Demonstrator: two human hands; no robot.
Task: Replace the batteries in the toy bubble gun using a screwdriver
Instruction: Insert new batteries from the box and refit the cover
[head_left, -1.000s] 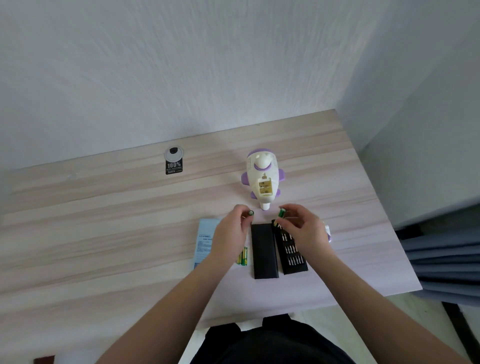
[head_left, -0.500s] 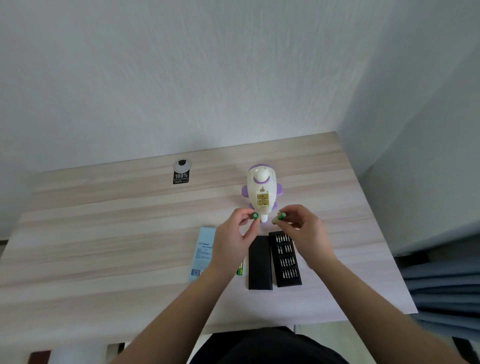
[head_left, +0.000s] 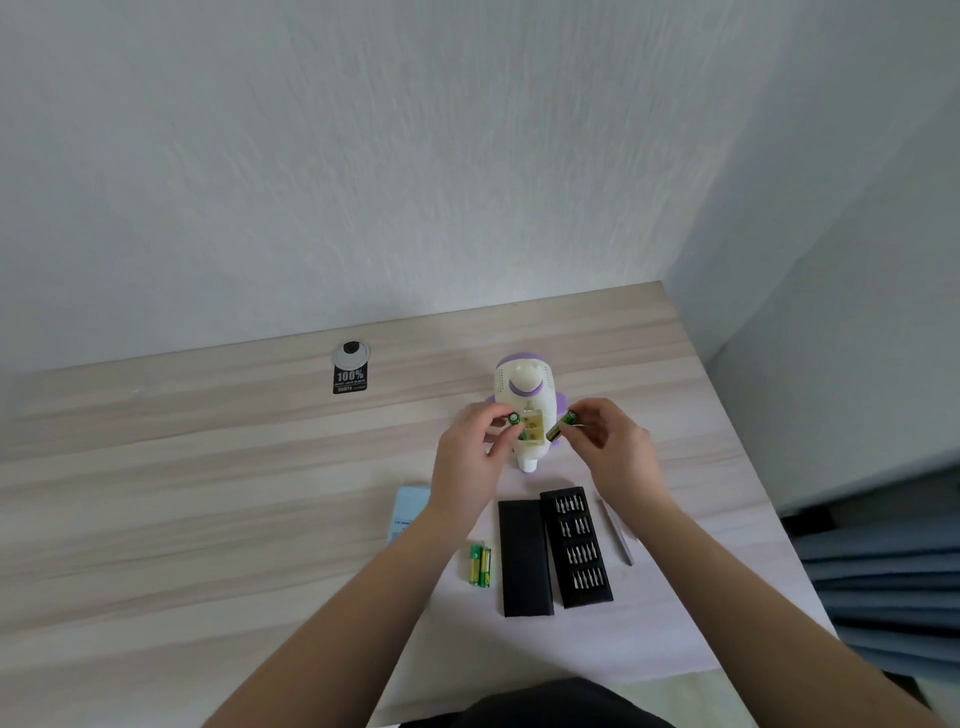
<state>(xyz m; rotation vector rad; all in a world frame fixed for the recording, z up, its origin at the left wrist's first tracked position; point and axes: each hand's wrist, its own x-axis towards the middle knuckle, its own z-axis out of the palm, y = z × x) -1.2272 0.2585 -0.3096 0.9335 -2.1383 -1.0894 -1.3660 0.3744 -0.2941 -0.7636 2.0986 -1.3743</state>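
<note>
A white and purple toy bubble gun (head_left: 524, 384) lies on the wooden table (head_left: 208, 493), its open battery compartment (head_left: 534, 429) facing up. My left hand (head_left: 470, 462) pinches a green battery (head_left: 514, 419) end-on at the compartment's left edge. My right hand (head_left: 610, 447) pinches a second green battery (head_left: 561, 425), tilted, at the compartment's right edge. Two more green and yellow batteries (head_left: 480, 565) lie side by side on the table near my left forearm.
An open black bit case (head_left: 576, 545) with several screwdriver bits lies beside its black lid (head_left: 524, 556). A thin metal tool (head_left: 615, 532) lies right of the case. A light blue leaflet (head_left: 408, 512) sits under my left wrist. A cable grommet with a black label (head_left: 350, 371) is at the back.
Both hands moved away from the bit case up to the toy, each carrying a battery to the open compartment. The camera view tilted, so the table sits lower in the frame.
</note>
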